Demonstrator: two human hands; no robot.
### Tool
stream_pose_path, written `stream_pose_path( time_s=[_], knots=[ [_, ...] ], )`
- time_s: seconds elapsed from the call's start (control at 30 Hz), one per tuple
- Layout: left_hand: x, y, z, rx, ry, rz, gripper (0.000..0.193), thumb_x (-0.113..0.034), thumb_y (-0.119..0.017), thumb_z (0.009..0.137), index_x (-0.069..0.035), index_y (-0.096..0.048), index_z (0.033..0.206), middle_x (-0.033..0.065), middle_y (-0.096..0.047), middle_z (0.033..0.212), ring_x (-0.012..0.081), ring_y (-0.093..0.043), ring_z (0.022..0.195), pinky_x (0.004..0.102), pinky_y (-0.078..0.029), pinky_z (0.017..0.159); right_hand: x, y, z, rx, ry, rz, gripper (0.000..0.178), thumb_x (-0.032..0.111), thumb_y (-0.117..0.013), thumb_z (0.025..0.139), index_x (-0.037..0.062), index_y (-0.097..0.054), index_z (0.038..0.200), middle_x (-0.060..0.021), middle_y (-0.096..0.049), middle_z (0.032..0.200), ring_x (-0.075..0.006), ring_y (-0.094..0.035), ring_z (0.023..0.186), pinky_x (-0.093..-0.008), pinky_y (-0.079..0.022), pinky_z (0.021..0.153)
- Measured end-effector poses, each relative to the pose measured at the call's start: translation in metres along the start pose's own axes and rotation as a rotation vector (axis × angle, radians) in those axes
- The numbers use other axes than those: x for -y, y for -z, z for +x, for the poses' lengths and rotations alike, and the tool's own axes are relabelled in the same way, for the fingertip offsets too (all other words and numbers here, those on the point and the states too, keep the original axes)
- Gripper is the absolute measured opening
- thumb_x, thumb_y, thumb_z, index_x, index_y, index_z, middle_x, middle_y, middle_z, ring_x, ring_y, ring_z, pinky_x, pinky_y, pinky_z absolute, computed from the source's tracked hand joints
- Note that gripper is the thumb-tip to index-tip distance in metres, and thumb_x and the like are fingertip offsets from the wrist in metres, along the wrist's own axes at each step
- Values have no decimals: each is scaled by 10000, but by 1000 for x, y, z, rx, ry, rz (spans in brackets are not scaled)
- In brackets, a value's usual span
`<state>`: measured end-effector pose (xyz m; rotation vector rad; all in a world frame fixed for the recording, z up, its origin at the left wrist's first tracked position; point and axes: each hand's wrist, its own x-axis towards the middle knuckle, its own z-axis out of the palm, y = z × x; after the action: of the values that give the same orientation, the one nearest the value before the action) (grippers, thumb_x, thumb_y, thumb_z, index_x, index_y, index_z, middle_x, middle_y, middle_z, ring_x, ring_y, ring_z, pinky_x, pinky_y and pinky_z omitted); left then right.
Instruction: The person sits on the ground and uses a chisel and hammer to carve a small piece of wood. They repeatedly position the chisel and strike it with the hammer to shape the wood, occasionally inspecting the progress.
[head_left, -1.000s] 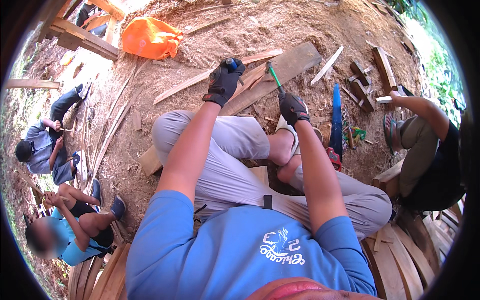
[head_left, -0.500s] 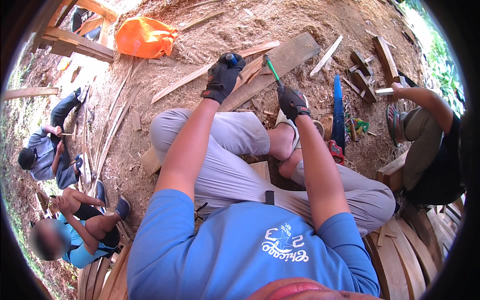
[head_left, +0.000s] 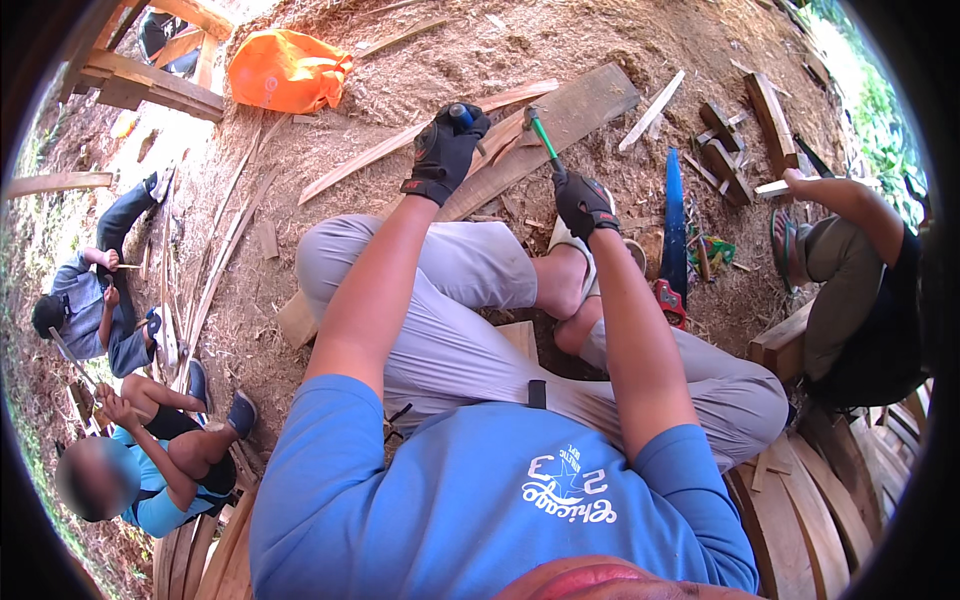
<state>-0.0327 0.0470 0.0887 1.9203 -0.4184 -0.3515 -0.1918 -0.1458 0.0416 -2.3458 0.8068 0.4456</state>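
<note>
My left hand (head_left: 445, 152), in a black glove, is closed round a chisel with a blue handle (head_left: 461, 115); most of its blade is hidden. It stands over a wide wooden board (head_left: 585, 108) that slants away on the ground, with a split, splintered patch (head_left: 508, 140) beside the chisel. In my right hand (head_left: 584, 207), also gloved, is a hammer with a green shaft (head_left: 546, 138). The hammer's head lies above that patch, a short way right of the chisel and apart from it.
A handsaw with a blue blade (head_left: 675, 215) lies right of my feet. An orange bag (head_left: 288, 72) sits at the far left, dark wood blocks (head_left: 725, 160) at the right. Co-workers sit at left (head_left: 165, 450) and right (head_left: 850, 270). Wood chips and strips litter the ground.
Both my hands keep their grips and have hardly moved; the hammer's head is slightly nearer the chisel. At the lower left, a co-worker's long strip has come into sight.
</note>
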Motion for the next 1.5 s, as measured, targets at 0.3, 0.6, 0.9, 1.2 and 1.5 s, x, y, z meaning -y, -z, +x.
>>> stream_pose_path(
  time_s=[0.3, 0.6, 0.9, 1.2, 1.5],
  knots=[
    [2, -5, -2, -10, -13, 4, 195, -265, -772, 947, -104, -722, 1045, 5, -692, 930, 134, -629, 869, 340, -526, 823, -8, -9, 4, -16, 22, -24, 582, 460, -356, 1090, 18, -734, 1065, -282, -737, 1008, -464, -714, 948, -567, -539, 862],
    [6, -5, 3, 54, 28, 23, 233, -280, -778, 943, -94, -713, 1068, 16, -714, 951, 139, -647, 889, 326, -527, 836, -8, 2, 3, -17, 25, 42, 545, 442, -429, 1072, -2, -745, 1073, -310, -715, 1066, -484, -692, 1019, -558, -533, 902],
    [-20, 2, -2, 104, 73, 244, 315, -429, -720, 967, -126, -719, 1054, 64, -733, 936, 216, -685, 896, 392, -529, 860, 95, 148, -118, -200, 414, 232, 388, 369, -530, 1077, 11, -681, 1083, -253, -715, 928, -454, -686, 907, -521, -525, 752],
    [-3, -1, 6, 79, 20, 333, 380, -475, -719, 951, -108, -738, 1049, 101, -755, 956, 257, -704, 892, 421, -530, 845, 110, 153, -148, -196, 500, 94, 268, 259, -541, 1079, 21, -659, 1048, -234, -655, 861, -445, -667, 826, -505, -504, 695],
    [-5, -4, 9, 101, 8, 345, 337, -421, -728, 957, -104, -717, 1070, 104, -738, 952, 241, -692, 886, 417, -534, 829, 91, 126, -137, -286, 612, -40, 268, 251, -544, 1081, 16, -668, 1044, -215, -674, 836, -392, -674, 768, -478, -483, 637]
  ],
)
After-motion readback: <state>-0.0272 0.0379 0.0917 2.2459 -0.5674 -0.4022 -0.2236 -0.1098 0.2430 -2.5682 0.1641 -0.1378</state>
